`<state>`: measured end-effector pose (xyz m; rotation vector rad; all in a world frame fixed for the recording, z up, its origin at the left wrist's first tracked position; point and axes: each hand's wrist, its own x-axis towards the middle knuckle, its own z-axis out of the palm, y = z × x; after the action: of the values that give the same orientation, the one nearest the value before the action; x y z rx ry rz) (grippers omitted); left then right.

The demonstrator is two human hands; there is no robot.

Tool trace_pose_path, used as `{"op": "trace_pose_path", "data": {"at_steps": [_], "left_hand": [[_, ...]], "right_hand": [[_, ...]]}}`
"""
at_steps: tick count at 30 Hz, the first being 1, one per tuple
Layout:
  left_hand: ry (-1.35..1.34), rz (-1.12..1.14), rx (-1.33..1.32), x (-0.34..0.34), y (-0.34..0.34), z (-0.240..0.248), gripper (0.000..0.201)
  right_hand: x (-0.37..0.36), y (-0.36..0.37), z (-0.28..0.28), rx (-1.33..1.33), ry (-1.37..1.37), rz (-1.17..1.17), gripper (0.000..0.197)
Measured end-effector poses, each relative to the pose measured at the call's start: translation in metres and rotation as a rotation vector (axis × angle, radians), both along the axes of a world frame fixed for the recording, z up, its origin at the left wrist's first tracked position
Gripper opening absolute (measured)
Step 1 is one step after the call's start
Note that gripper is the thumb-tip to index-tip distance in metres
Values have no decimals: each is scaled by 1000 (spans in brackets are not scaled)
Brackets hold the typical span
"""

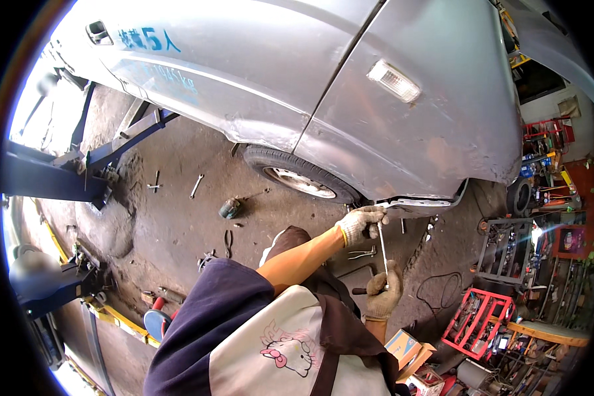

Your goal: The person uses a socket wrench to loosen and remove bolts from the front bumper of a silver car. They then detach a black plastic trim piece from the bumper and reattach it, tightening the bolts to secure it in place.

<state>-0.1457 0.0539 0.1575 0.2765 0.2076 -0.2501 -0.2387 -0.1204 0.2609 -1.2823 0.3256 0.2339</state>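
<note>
1. The left hand point(363, 226), gloved, is narrow, its fingers closed about the upper end of a metal rod point(383, 248), just below the lower front edge point(419, 203) of a silver car point(435, 138).
2. The metal rod slants between the hands, well off the floor by appearance.
3. The right hand point(383, 292), also gloved, is closed about the rod's lower end. A dark handle point(359, 291) shows just to its left; whether it joins the rod cannot be told.
4. Step in hand, as judged: two-handed handling of the rod near the car's corner. The next move would call for a firm hold at both ends and care that the upper end does not strike the lower front edge.
5. Edges and room, far left: a blue lift arm point(129, 140) reaches under the car's side.
6. Left of centre, the floor point(178, 224) gives room but carries a wrench point(197, 186), a green and black tool point(231, 208) and dark-handled pliers point(228, 243).
7. Centre: the wheel point(300, 179) bounds the left hand's reach upward.
8. Right: a looped cable point(440, 289) lies beyond the right hand; a red metal frame point(478, 323) and a cardboard box point(406, 348) narrow the room there.
</note>
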Motion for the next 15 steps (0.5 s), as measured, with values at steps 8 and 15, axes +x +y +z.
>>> {"op": "trace_pose_path", "data": {"at_steps": [8, 15], "left_hand": [[-11, 74, -55, -5, 5, 18, 25], [24, 85, -28, -5, 2, 21, 23]], "right_hand": [[-3, 4, -3, 218, 81, -39, 28], [-13, 14, -10, -207, -145, 138, 29]]}}
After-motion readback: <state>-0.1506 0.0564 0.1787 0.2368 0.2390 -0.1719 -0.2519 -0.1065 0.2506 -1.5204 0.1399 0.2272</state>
